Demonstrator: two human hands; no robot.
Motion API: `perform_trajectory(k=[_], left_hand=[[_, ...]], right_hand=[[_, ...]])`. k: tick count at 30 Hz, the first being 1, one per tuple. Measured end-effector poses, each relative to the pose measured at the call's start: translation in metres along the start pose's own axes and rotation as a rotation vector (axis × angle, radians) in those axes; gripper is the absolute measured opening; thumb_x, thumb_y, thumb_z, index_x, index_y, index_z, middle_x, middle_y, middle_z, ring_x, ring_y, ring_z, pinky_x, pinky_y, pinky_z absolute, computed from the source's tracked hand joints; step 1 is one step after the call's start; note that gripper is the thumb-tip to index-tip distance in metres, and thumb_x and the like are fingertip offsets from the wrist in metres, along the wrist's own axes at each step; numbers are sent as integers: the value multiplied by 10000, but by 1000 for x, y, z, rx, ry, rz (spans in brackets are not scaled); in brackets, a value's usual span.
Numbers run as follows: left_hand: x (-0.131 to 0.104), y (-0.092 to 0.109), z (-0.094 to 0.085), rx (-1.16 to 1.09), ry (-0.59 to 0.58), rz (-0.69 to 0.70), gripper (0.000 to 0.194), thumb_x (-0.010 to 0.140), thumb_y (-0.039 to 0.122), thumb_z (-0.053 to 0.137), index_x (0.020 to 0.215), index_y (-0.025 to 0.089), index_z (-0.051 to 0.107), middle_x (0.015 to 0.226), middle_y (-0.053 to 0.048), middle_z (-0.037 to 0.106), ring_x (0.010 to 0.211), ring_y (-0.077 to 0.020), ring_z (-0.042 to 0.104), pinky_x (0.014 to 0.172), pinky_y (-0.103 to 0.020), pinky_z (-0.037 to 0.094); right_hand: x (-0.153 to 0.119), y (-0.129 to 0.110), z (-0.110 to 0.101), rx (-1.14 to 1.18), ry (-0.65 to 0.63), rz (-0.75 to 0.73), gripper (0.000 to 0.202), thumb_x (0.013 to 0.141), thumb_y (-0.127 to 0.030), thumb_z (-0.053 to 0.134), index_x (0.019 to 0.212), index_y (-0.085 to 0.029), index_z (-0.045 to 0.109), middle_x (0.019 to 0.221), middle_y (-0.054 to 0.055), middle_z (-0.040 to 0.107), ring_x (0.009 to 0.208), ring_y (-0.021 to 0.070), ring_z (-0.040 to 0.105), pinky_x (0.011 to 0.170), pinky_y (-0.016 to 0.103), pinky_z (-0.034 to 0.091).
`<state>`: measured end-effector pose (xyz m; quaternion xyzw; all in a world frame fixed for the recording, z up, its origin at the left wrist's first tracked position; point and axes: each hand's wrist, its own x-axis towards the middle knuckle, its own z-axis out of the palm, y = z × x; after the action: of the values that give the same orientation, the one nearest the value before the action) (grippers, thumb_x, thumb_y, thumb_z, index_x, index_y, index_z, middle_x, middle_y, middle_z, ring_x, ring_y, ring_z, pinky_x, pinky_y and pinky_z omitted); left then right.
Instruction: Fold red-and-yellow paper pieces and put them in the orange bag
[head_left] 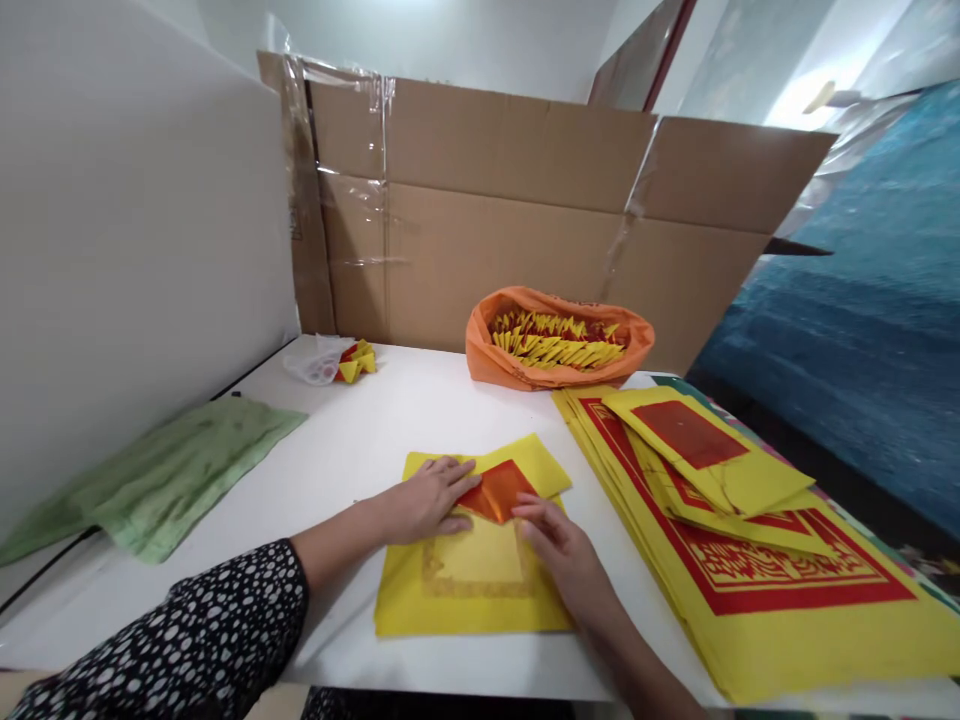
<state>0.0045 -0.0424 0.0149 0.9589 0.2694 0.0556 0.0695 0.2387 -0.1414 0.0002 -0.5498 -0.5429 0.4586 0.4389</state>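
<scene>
A yellow joss paper sheet (543, 462) with a red-orange foil centre (501, 488) is partly folded on top of a yellow stack (405, 608). The stack lies on the white table and shows a faint printed border. My left hand (426, 498) rests flat over the left side of the sheet, fingers stretched out. At the right edge of the foil, the fingertips of my right hand (559, 550) close on the paper. Part of the fold is hidden under my left fingers.
Larger yellow-and-red sheets (795, 600) are stacked on the right, with smaller ones (690, 435) on top. An orange bag (487, 362) of folded pieces stands at the back before a cardboard wall (510, 240). A green cloth (180, 470) and a folded piece (358, 362) lie leftward.
</scene>
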Motion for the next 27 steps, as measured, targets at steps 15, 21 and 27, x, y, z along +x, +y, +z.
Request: perform_trajectory(k=[15,21,27], left_hand=[[-22,56,-33,591,391,202,474,944,164,473,1416,142,434,1467,-134,446,1289,-306,443,964,-409,400],[-45,18,-49,584,517,113,488,938,90,495,1405,223,448,1489,-122,416,1417,-297,280,1108,-485,269],[-33,10,-14,276,248,223,252,974,127,439,1170,112,598,1207,-140,655,1299,-259,482,1075,-400,416]], right_hand=[[37,-45,25,702,-139,38,417,754,-376,757,1094,-195,595,1087,83,700,944,227,671,802,356,526],[73,-66,-37,194,-729,61,441,806,-280,664,1234,-217,581,1096,46,703,955,216,665,888,377,492],[104,-43,-45,-553,-486,-88,381,796,-126,558,1158,-218,633,1072,44,697,987,227,633,890,360,466]])
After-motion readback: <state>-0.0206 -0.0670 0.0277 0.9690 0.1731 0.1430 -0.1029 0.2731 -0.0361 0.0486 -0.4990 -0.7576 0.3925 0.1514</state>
